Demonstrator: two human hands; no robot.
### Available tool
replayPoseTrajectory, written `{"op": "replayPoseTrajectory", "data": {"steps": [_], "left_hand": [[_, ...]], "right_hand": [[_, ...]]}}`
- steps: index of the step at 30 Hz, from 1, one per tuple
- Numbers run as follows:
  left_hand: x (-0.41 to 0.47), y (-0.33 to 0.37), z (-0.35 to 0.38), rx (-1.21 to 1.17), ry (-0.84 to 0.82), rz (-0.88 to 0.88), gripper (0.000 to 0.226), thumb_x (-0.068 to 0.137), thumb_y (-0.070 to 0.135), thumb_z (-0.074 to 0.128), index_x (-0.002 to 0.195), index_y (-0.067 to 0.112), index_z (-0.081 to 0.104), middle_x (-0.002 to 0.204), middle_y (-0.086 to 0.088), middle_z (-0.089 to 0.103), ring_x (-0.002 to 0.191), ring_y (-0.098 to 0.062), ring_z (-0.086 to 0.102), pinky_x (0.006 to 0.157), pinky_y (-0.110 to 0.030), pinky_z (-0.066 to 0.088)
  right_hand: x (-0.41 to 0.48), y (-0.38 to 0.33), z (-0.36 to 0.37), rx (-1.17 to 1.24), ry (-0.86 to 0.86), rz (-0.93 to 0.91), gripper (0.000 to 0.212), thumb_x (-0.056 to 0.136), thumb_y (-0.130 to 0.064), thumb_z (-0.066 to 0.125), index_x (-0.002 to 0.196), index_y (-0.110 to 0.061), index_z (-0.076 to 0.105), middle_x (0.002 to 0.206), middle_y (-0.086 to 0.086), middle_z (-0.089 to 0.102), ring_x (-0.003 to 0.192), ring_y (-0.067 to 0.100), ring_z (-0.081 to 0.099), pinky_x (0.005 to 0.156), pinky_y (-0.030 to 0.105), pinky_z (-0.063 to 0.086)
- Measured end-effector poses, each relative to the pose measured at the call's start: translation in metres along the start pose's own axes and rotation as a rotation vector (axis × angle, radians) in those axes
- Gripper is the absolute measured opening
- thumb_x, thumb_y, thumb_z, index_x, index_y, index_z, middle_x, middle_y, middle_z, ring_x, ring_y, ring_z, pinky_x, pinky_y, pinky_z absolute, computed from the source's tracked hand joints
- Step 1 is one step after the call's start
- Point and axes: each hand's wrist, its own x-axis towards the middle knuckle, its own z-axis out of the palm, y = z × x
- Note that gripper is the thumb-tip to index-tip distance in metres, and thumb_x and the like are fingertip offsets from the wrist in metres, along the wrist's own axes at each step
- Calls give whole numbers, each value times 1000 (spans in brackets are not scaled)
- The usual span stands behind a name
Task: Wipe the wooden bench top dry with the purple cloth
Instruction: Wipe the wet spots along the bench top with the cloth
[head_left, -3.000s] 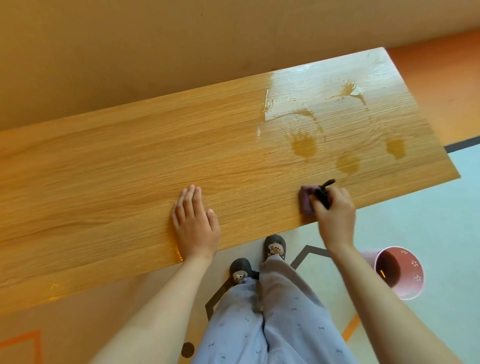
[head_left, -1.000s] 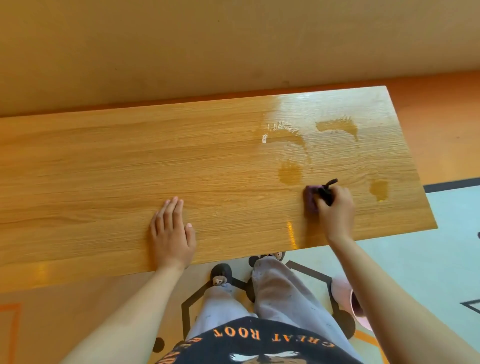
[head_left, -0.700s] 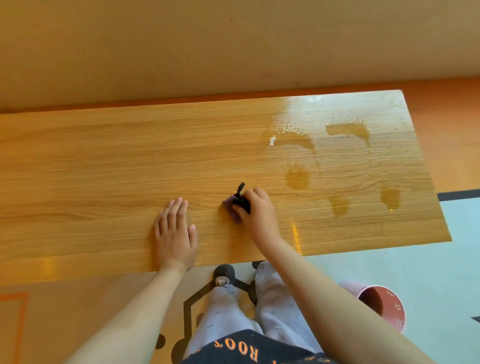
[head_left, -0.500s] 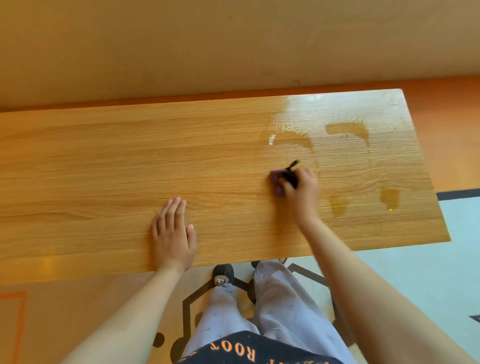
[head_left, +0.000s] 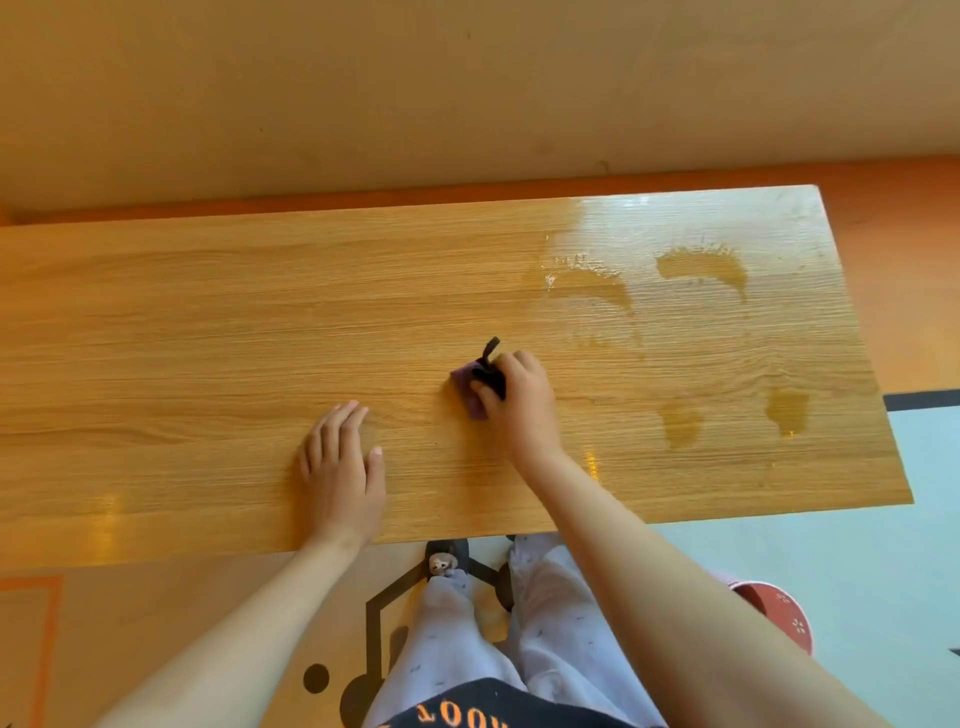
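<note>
head cam, looking down: your right hand (head_left: 519, 400) is clenched around the purple cloth (head_left: 470, 392), pressing it flat onto the wooden bench top (head_left: 208, 338) roughly in the middle of the board, a bit closer to your edge than the wall side. only a corner of the cloth peeks out past your fingers on the left, and a little black loop (head_left: 490, 349) sticks up out of your grip.

your left hand (head_left: 340, 467) isn't holding anything, it's just lying palm down on the bench with fingers together, near the front edge and to the left of the cloth, apart from it.

there are wet patches off to the right of the cloth: two bigger smears (head_left: 696, 270) toward the back of the board and two smaller puddles (head_left: 787, 413) nearer the front right corner. there's also a shiny glare over the far right end. the left half of the board looks dull by comparison.

below the bench you can see your light trousers (head_left: 545, 623), a slipper (head_left: 444, 561) poking out under the edge, and a pink bucket (head_left: 779, 610) on the floor, mostly hidden behind your right forearm.
</note>
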Motion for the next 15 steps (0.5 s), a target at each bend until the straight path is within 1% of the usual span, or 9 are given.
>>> {"op": "replayPoseTrajectory", "data": {"steps": [2,3,6,9,11,12,13,15], "left_hand": [[15,14,-2,-69,44,11,50,88,30,35,129,5,50,135,-10,50,126,-29,42,105,-44,27],[26,23,0,-84,48,29,50,88,30,36,129,6,50,136,-10,49,126,-29,41,105,-44,28],[67,50,14,-109,38,50,51,87,27,39,132,5,47,139,-11,46,129,-28,38,108,-44,26],[101,68,29,-82,41,39,51,85,24,44,130,3,49,137,-13,48,127,-32,40,106,-45,28],[110,73,34,-31,48,30,49,85,24,44,130,4,49,137,-12,47,127,-33,40,106,-45,28],[110,73,36,-5,56,26,49,86,25,43,130,4,48,138,-11,47,127,-32,40,106,-44,28],[109,72,37,14,64,25,49,86,26,43,130,5,48,138,-11,47,128,-30,39,107,-44,28],[108,71,38,29,72,24,49,86,26,42,131,5,47,138,-10,46,128,-29,38,108,-44,28]], "right_hand": [[15,16,-20,32,64,40,6,84,-13,63,84,-10,57,89,-3,47,87,17,47,71,25,34],[23,27,-35,33,116,70,6,84,-13,63,84,-10,57,89,-1,48,86,18,49,71,24,34],[42,67,-84,-17,283,209,11,83,-11,63,92,-5,61,93,8,53,91,26,53,74,23,32],[48,96,-117,-109,372,335,17,83,-11,63,97,-1,61,98,16,56,94,32,54,76,24,32],[44,96,-115,-124,383,340,15,83,-10,64,94,-1,60,97,16,56,93,33,54,76,24,31],[41,89,-106,-114,369,313,13,82,-10,64,92,-2,60,95,16,56,93,33,53,75,24,31],[39,79,-93,-99,336,270,12,80,-9,65,90,-3,60,93,15,56,92,31,53,75,22,29],[36,52,-58,-46,218,158,10,78,-9,66,86,-7,60,90,10,55,89,26,51,73,19,28]]}}
